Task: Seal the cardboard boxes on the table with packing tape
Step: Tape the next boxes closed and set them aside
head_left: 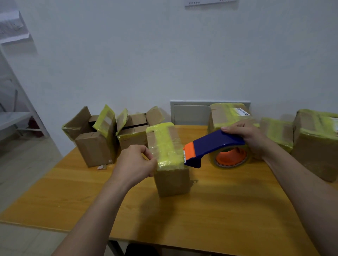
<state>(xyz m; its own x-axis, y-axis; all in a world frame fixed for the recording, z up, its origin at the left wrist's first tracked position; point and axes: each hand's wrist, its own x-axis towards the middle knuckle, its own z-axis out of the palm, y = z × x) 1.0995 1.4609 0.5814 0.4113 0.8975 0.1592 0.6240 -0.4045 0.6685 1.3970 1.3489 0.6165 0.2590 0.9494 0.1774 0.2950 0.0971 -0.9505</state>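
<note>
Cardboard box (172,182), table (219,210) centre: your left hand (133,164) grips its taped top-left edge; your right hand (250,135) holds the blue dispenser (217,141) against its top-right edge.

A wooden desk (210,210) stands before a white wall (146,54). At 12 o'clock, behind its far edge, a grey panel (190,114) sits on the wall, with a white strip (210,2) higher up. At 9 o'clock a white shelf (14,118) stands on the grey floor (23,164). A paper scrap (102,166) lies on the desk at 10 o'clock.
</note>
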